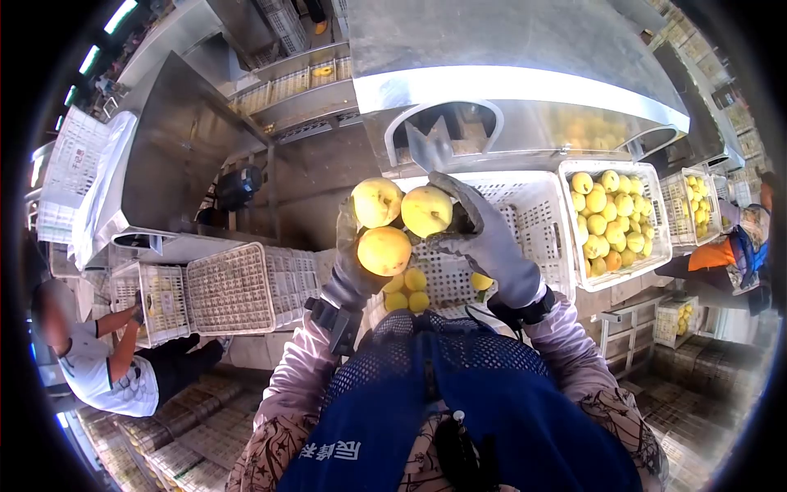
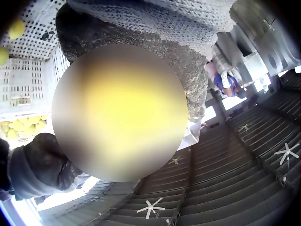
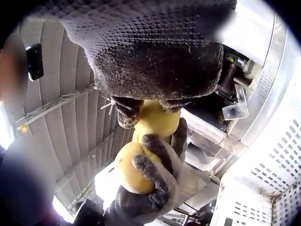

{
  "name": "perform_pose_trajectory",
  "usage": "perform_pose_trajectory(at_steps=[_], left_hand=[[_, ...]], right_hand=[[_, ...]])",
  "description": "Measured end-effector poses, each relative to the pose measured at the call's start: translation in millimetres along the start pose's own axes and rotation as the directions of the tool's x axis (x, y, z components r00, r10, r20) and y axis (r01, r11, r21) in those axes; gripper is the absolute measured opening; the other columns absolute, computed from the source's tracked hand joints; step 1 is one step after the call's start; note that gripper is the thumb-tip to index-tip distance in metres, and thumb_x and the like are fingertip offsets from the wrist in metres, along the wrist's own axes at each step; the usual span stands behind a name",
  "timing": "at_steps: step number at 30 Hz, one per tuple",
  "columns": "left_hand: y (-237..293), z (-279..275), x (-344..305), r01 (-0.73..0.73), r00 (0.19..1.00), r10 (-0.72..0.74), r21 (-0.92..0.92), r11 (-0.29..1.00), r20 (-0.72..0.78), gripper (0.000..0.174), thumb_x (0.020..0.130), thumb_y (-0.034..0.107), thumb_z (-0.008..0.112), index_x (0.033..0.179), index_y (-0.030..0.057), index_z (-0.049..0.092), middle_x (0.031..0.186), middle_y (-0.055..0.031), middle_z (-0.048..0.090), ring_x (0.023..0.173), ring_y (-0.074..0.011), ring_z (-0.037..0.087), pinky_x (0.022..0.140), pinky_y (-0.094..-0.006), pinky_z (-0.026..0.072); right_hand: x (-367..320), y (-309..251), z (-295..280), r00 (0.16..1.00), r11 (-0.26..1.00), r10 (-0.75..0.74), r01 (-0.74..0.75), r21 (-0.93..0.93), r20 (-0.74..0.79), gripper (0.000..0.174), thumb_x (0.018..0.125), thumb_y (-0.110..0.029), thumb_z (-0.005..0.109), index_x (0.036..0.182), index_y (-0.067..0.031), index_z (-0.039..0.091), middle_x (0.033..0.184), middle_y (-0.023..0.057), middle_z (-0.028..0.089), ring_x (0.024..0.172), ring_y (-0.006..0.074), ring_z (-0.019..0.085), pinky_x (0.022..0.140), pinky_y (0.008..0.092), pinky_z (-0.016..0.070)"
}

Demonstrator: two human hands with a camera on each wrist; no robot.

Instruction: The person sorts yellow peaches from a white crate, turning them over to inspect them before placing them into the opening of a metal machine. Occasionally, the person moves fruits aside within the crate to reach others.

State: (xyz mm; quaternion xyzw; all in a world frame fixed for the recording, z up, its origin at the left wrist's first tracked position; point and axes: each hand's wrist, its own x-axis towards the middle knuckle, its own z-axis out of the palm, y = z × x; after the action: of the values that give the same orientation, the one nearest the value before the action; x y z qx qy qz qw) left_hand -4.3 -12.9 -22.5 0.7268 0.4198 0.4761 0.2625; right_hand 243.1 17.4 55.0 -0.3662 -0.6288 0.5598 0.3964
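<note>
Both hands wear grey gloves with dark coated palms and are raised over a white perforated crate point(image 1: 533, 205). My left hand point(image 1: 348, 266) holds two yellow peaches, an upper peach point(image 1: 377, 202) and a lower, more orange peach point(image 1: 385, 252). Close beside them, my right hand point(image 1: 484, 234) grips a third peach point(image 1: 426, 211) between fingers and thumb. In the right wrist view, the gloved left fingers point(image 3: 153, 172) curl round a peach point(image 3: 129, 167) just below the right hand's peach point(image 3: 157, 117). A blurred disc covers much of the left wrist view.
Several peaches point(image 1: 406, 291) lie in the crate below my hands. To the right stands a crate full of peaches point(image 1: 615, 217). A metal machine point(image 1: 525, 49) with an arched opening is ahead. On the left are an upended-looking crate point(image 1: 229, 287) and another person point(image 1: 115, 361).
</note>
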Motion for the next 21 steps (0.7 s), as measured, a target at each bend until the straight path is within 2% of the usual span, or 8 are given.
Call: perform_pose_trajectory(at_steps=[2, 3, 4, 6, 8, 11, 14, 21], left_hand=[[13, -2, 7, -0.061, 0.998, 0.060, 0.116, 0.991, 0.010, 0.089, 0.078, 0.025, 0.091, 0.150, 0.0045, 0.044, 0.140, -0.0173, 0.059, 0.120, -0.0260, 0.066, 0.099, -0.0386, 0.0593], [21, 1, 9, 0.124, 0.990, -0.139, -0.473, 0.872, 0.003, 0.078, 0.086, 0.041, 0.080, 0.147, 0.0048, 0.047, 0.138, -0.0176, 0.061, 0.119, -0.0270, 0.067, 0.097, -0.0390, 0.0601], [33, 3, 13, 0.235, 0.946, -0.305, -0.883, 0.407, 0.111, 0.074, 0.095, 0.057, 0.068, 0.144, 0.0051, 0.050, 0.135, -0.0180, 0.063, 0.117, -0.0280, 0.068, 0.096, -0.0395, 0.0609], [58, 0, 22, 0.325, 0.911, -0.394, -0.804, 0.498, 0.124, 0.073, 0.098, 0.064, 0.055, 0.142, 0.0059, 0.053, 0.132, -0.0177, 0.066, 0.116, -0.0290, 0.068, 0.094, -0.0412, 0.0614], [64, 0, 25, 0.409, 0.869, -0.482, -0.711, 0.571, 0.112, 0.076, 0.101, 0.071, 0.043, 0.139, 0.0066, 0.056, 0.129, -0.0175, 0.068, 0.115, -0.0299, 0.069, 0.093, -0.0429, 0.0620], [42, 3, 38, 0.371, 0.778, -0.512, -0.924, -0.093, 0.364, 0.070, 0.104, 0.065, 0.045, 0.139, 0.0056, 0.056, 0.127, -0.0181, 0.068, 0.117, -0.0329, 0.068, 0.101, -0.0452, 0.0582], [37, 10, 44, 0.321, 0.783, -0.579, -0.945, 0.064, 0.226, 0.073, 0.102, 0.067, 0.046, 0.140, 0.0057, 0.054, 0.131, -0.0188, 0.065, 0.121, -0.0345, 0.066, 0.104, -0.0460, 0.0560], [24, 19, 56, 0.251, 0.792, -0.576, -0.968, 0.002, 0.204, 0.067, 0.102, 0.062, 0.051, 0.140, 0.0056, 0.054, 0.132, -0.0173, 0.064, 0.123, -0.0354, 0.064, 0.104, -0.0505, 0.0557]], right_hand=[[1, -9, -8, 0.995, 0.995, 0.087, -0.085, -0.052, 0.037, 0.093, 0.078, 0.003, 0.084, 0.160, -0.0089, 0.040, 0.145, 0.0130, 0.057, 0.126, 0.0220, 0.059, 0.106, 0.0343, 0.0512], [2, -14, -12, 0.981, 0.979, 0.180, -0.172, -0.108, 0.070, 0.096, 0.077, 0.009, 0.081, 0.161, -0.0081, 0.039, 0.148, 0.0102, 0.057, 0.128, 0.0176, 0.059, 0.107, 0.0328, 0.0519], [4, -17, -15, 0.981, 0.979, 0.180, -0.172, -0.106, 0.070, 0.096, 0.077, 0.009, 0.081, 0.161, -0.0081, 0.039, 0.148, 0.0102, 0.057, 0.128, 0.0176, 0.059, 0.107, 0.0328, 0.0519], [9, -20, -21, 0.977, 0.949, 0.184, -0.149, -0.277, 0.105, 0.090, 0.081, -0.004, 0.085, 0.160, -0.0135, 0.043, 0.127, 0.0112, 0.065, 0.099, 0.0196, 0.065, 0.091, 0.0350, 0.0540], [6, -7, -32, 0.978, 0.935, 0.104, -0.036, -0.353, 0.178, 0.081, 0.083, -0.005, 0.083, 0.156, -0.0117, 0.049, 0.126, 0.0098, 0.067, 0.098, 0.0175, 0.064, 0.089, 0.0325, 0.0539], [0, 3, -42, 0.894, 0.920, 0.386, -0.392, -0.019, 0.230, 0.067, 0.087, -0.005, 0.079, 0.150, -0.0090, 0.055, 0.130, 0.0081, 0.068, 0.111, 0.0209, 0.065, 0.100, 0.0334, 0.0523], [-5, 19, -42, 0.949, 0.923, 0.224, -0.280, 0.262, 0.224, 0.070, 0.087, -0.003, 0.079, 0.152, -0.0053, 0.052, 0.135, 0.0094, 0.064, 0.118, 0.0194, 0.062, 0.101, 0.0320, 0.0524], [6, 47, -36, 0.968, 0.975, 0.060, -0.109, 0.195, 0.244, 0.069, 0.087, 0.001, 0.077, 0.149, -0.0023, 0.048, 0.140, 0.0101, 0.058, 0.127, 0.0208, 0.058, 0.096, 0.0328, 0.0558]])
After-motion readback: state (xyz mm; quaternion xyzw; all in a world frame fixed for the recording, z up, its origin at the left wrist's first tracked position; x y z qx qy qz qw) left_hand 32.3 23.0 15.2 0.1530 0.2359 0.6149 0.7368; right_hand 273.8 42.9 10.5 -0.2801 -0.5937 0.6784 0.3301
